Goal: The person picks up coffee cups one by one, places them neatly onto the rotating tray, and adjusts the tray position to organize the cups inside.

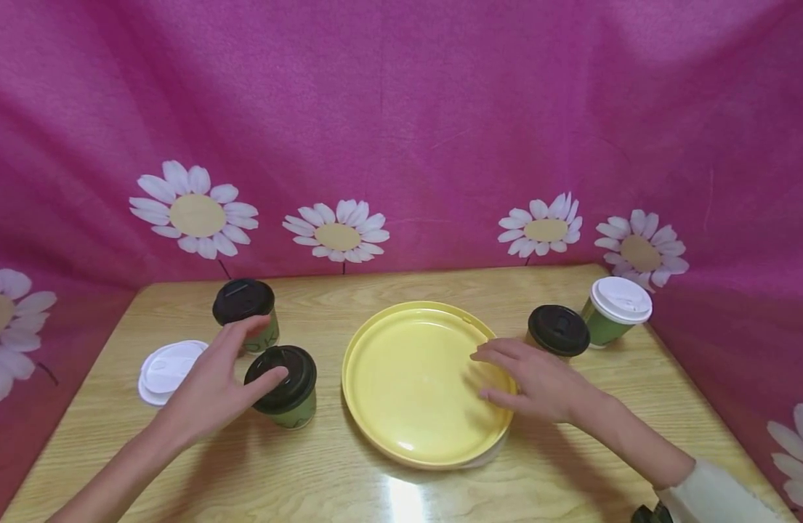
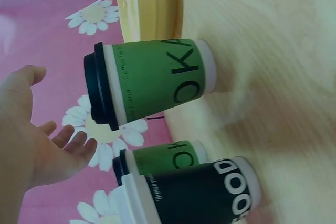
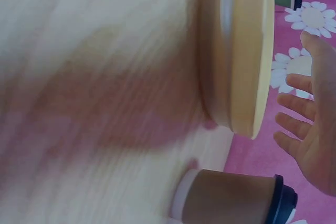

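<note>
My left hand (image 1: 214, 381) hovers with spread fingers just above and beside a green paper coffee cup (image 2: 157, 80) with a black lid (image 1: 286, 381). In the left wrist view a gap shows between the fingers and that lid. My right hand (image 1: 538, 381) is held over the right rim of a round yellow tray (image 1: 421, 378), its fingers loosely extended and holding nothing. A brown cup (image 3: 231, 196) with a black lid (image 1: 558, 330) stands just behind the right hand, partly hidden by it in the head view.
Behind the left hand stands another green cup (image 1: 264, 338) with a black lid. A dark cup (image 2: 202, 192) with a white lid (image 1: 172, 370) is at the left. At the far right is a green cup (image 1: 604, 323) with a white lid. A pink daisy-print cloth (image 1: 401, 131) hangs behind.
</note>
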`<state>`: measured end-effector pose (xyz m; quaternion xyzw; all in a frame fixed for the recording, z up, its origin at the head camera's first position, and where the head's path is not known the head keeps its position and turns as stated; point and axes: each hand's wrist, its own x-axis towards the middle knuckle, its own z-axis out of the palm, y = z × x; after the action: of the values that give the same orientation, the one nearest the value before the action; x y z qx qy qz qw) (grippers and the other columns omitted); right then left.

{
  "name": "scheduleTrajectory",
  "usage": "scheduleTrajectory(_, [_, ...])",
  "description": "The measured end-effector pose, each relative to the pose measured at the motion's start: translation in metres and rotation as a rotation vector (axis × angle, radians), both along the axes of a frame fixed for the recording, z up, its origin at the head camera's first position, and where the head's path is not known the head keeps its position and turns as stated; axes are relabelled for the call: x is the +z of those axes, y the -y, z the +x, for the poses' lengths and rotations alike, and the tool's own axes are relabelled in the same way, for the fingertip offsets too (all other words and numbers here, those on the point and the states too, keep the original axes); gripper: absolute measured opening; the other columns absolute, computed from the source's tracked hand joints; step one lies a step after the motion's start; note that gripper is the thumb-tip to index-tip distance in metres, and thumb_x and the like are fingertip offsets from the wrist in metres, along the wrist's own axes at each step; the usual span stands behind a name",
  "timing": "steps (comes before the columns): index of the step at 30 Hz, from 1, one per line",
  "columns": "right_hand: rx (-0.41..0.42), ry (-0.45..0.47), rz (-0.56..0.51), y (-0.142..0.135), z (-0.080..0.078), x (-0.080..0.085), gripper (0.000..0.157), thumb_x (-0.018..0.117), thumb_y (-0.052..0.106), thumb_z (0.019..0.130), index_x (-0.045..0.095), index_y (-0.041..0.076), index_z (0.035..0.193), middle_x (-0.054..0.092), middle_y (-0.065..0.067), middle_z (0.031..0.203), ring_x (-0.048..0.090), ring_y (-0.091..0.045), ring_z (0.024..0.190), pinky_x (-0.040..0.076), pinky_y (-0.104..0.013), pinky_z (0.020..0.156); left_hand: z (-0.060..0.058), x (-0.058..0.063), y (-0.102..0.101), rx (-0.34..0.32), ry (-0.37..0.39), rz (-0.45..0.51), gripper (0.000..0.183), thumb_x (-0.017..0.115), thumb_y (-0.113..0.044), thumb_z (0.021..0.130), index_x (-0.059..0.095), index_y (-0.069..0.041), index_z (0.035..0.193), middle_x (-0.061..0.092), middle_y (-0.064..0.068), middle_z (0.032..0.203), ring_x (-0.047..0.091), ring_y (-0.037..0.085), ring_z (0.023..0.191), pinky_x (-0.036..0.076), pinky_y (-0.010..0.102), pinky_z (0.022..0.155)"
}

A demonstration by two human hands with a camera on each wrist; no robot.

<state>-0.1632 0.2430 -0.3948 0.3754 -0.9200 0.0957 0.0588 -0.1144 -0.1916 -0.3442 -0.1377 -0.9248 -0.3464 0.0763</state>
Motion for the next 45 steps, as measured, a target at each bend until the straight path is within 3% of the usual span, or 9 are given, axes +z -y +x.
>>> scheduleTrajectory(16, [0.046, -0.001, 0.011, -0.002, 0.017, -0.022, 0.055, 0.052, 0.058, 0.084, 0.055, 0.020, 0.124, 0.051, 0.002, 0.124, 0.046, -0.013, 0.115, 0.041, -0.035, 0.095, 0.011, -0.019, 0.005, 0.019, -0.040, 0.131, 0.073, 0.073, -0.027, 0.078, 0.035, -0.007, 0.136, 0.042, 0.009, 0.133, 0.042, 0.025, 0.118, 0.040, 0.038, 0.091])
scheduleTrajectory(20, [0.068, -0.017, -0.001, -0.002, 0.019, -0.027, 0.054, 0.054, 0.057, 0.083, 0.056, 0.020, 0.122, 0.052, 0.003, 0.123, 0.046, -0.014, 0.115, 0.039, -0.037, 0.096, 0.014, -0.023, 0.007, 0.019, -0.045, 0.173, 0.074, 0.075, -0.022, 0.077, 0.035, -0.007, 0.136, 0.041, 0.010, 0.133, 0.041, 0.024, 0.118, 0.040, 0.026, 0.092])
scheduleTrajectory(24, [0.095, -0.049, -0.015, -0.003, 0.021, -0.031, 0.052, 0.056, 0.056, 0.083, 0.057, 0.019, 0.120, 0.053, 0.002, 0.121, 0.046, -0.018, 0.116, 0.037, -0.040, 0.097, 0.018, -0.027, 0.009, 0.022, -0.038, 0.213, 0.077, 0.076, -0.019, 0.075, 0.033, -0.009, 0.138, 0.040, 0.010, 0.135, 0.040, 0.026, 0.119, 0.038, 0.020, 0.092])
scheduleTrajectory(29, [0.138, -0.065, -0.027, -0.006, 0.023, -0.034, 0.052, 0.058, 0.056, 0.081, 0.059, 0.020, 0.118, 0.054, 0.002, 0.120, 0.046, -0.021, 0.116, 0.036, -0.042, 0.099, 0.021, -0.033, 0.012, 0.031, 0.006, 0.223, 0.082, 0.077, -0.022, 0.074, 0.029, -0.011, 0.140, 0.037, 0.010, 0.137, 0.037, 0.027, 0.122, 0.039, 0.022, 0.093])
scheduleTrajectory(35, [0.196, -0.065, -0.017, -0.010, 0.025, -0.039, 0.057, 0.060, 0.060, 0.077, 0.059, 0.019, 0.117, 0.056, 0.002, 0.119, 0.045, -0.023, 0.117, 0.028, -0.048, 0.102, 0.023, -0.042, 0.012, 0.005, 0.012, 0.297, 0.086, 0.078, -0.016, 0.073, 0.026, -0.010, 0.141, 0.036, 0.014, 0.136, 0.035, 0.030, 0.123, 0.033, 0.009, 0.091])
scheduleTrajectory(45, [0.262, -0.122, -0.060, -0.012, 0.025, -0.045, 0.057, 0.063, 0.059, 0.074, 0.061, 0.015, 0.111, 0.057, -0.001, 0.115, 0.047, -0.024, 0.114, 0.026, -0.044, 0.104, 0.024, -0.055, 0.012, -0.009, 0.034, 0.411, 0.089, 0.080, -0.008, 0.069, 0.025, -0.003, 0.139, 0.036, 0.020, 0.135, 0.034, 0.034, 0.123, 0.031, 0.007, 0.093])
